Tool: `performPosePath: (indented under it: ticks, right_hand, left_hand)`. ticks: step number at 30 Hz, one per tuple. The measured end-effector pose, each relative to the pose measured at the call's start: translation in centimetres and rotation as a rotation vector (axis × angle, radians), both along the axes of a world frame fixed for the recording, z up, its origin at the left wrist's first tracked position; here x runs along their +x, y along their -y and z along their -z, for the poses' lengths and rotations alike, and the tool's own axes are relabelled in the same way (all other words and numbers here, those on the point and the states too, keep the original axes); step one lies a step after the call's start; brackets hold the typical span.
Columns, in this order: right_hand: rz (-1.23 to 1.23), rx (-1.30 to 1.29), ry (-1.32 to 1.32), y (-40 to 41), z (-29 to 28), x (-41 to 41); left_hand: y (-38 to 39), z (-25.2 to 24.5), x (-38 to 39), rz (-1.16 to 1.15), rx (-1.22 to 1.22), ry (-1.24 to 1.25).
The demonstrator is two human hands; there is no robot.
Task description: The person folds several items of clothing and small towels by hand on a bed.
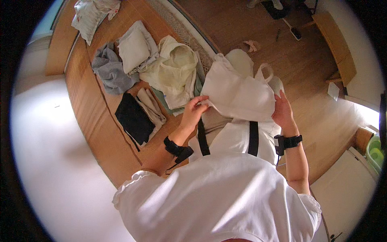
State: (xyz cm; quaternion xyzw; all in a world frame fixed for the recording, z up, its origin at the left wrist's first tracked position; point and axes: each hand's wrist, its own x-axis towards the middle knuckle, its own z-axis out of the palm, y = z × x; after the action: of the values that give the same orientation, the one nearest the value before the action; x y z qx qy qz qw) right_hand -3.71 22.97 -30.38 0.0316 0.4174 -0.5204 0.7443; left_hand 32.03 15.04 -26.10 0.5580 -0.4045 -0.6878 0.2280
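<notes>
A white camisole (239,90) with thin straps is spread over my lap and knees. My left hand (195,110) pinches its lower left corner between thumb and fingers. At the opposite side edge, my right hand (283,112) holds the cloth, with some fingertips hidden by it and others raised. To the left of my lap lies a loosely heaped pale yellow garment (177,69) on top of other cloth. A folded black garment (134,118) and a folded beige one (151,106) lie side by side, nearer my left forearm.
Farther left on the wooden platform (87,112) are a crumpled grey garment (113,69) and folded off-white cloth (134,54). A patterned white bundle (90,18) lies at the far end. A wooden chair (335,51) and a green basin (375,152) stand at right.
</notes>
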Motion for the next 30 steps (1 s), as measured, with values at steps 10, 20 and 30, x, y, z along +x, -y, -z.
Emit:
performPosePath:
  ticks: [10,20,30]
  right_hand:
    - [-0.520,-0.486,-1.448,-3.4,-2.7,3.5]
    - [-0.278,-0.424,-1.734,0.7,-5.8,1.4]
    - [-0.262,-0.549,-1.981,2.2,-14.3,-4.1]
  left_hand:
    - [-1.2,0.0,0.1,0.450,-0.794,0.371]
    - [5.0,-4.3,-4.2,0.297,-1.051,0.378]
    - [11.6,-12.6,-4.8,0.259,-1.209,0.586]
